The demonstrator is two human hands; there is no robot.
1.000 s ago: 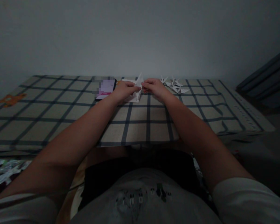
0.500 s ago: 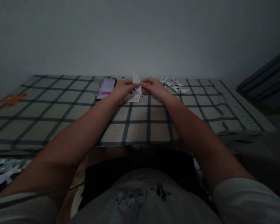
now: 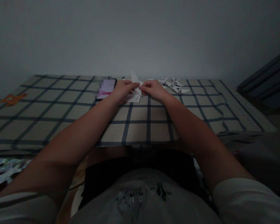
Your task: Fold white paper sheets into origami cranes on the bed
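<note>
Both my hands meet at the far middle of a checked cloth (image 3: 140,124). My left hand (image 3: 124,88) and my right hand (image 3: 152,88) are each closed in a pinch on a small white folded paper figure (image 3: 136,82) held just above the cloth. A point of the paper sticks up between the fingertips. Under the hands lies a flat white sheet of paper (image 3: 133,97).
A lit phone (image 3: 106,88) lies left of my hands. Several finished white paper cranes (image 3: 175,85) sit to the right near the wall. An orange scrap (image 3: 12,99) lies at the far left. More paper pieces (image 3: 4,171) lie below the cloth's left edge.
The paper figure has been turned between my fingers: its raised point now leans left instead of right. Both hands stay in almost the same place.
</note>
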